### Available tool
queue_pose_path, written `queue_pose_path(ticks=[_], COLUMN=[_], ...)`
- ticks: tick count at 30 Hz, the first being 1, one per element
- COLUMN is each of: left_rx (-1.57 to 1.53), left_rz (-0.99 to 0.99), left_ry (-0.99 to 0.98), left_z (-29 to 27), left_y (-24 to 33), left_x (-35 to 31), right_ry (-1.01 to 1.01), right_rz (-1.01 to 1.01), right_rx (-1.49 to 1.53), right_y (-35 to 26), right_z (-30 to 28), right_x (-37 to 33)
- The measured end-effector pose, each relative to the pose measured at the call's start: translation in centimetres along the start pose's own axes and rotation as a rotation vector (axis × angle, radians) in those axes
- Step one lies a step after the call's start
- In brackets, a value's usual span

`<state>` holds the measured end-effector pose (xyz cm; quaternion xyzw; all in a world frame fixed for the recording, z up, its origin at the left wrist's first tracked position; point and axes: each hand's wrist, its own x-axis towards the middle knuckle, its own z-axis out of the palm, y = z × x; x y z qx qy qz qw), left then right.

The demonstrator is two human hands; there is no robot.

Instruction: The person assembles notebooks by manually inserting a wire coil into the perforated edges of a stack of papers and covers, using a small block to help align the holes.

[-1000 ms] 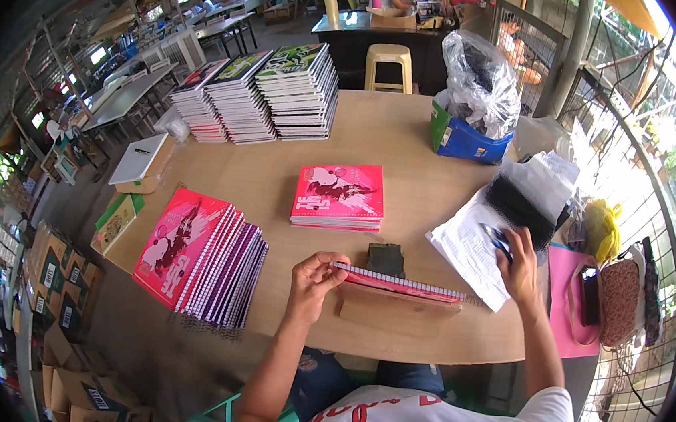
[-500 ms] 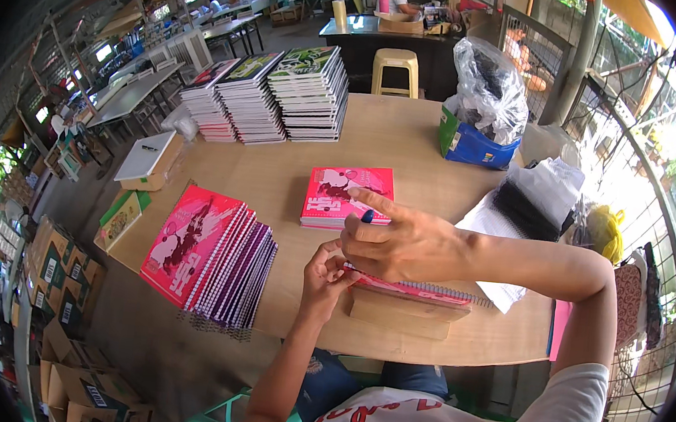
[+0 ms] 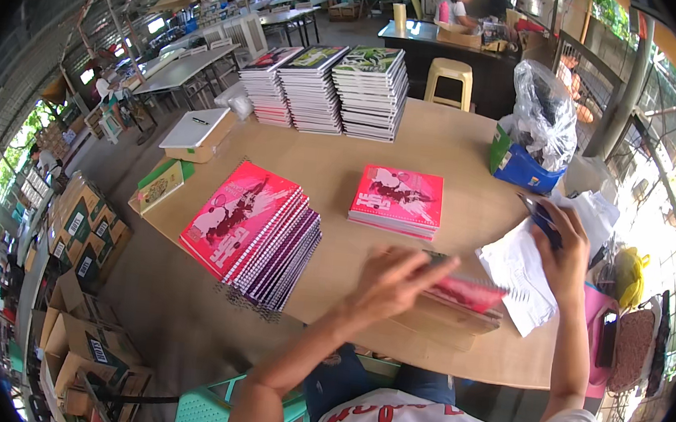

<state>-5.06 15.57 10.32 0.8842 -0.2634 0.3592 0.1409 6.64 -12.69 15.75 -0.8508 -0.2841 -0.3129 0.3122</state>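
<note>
My left hand (image 3: 392, 282) is smeared by motion, but its fingers look outstretched over the left end of a pink spiral notebook (image 3: 471, 295). That notebook lies tilted on a wooden block (image 3: 440, 326) at the table's near edge, its wire coil on the right side. Off to the right, above white paper sheets (image 3: 514, 267), my right hand (image 3: 567, 243) is closed around small pliers (image 3: 545, 219) with dark blue handles, tips pointing up and left. Beyond the block sits a short pile of pink notebooks (image 3: 397, 200). A tall, leaning stack of spiral notebooks (image 3: 252, 232) stands to the left.
Three stacks of books (image 3: 371, 93) stand at the table's far left. A blue and green box (image 3: 528, 170) with a plastic bag is far right. A white board with a pen (image 3: 196, 130) sits at the left edge. Cartons (image 3: 95, 230) lie on the floor; a stool (image 3: 450, 82) stands beyond.
My right hand has moved away from the notebook to the right, carrying the pliers. My left hand has shifted right over the notebook. The whole view has also shifted.
</note>
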Motion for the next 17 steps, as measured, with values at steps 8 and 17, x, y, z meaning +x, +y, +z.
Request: queue_pose_path(ticks=[8, 17], left_rx=[0.219, 0.547], left_rz=[-0.815, -1.16], left_ry=[0.194, -0.315], left_z=[-18.9, -15.9], left_y=[-19.1, -21.5], left_x=[-4.7, -11.1], right_ry=[-0.111, -0.114], right_rz=[0.231, 0.265], right_rx=[-0.29, -0.283], right_y=[12.6, 19.7], right_z=[-0.4, 2.8], right_x=[-11.4, -18.7])
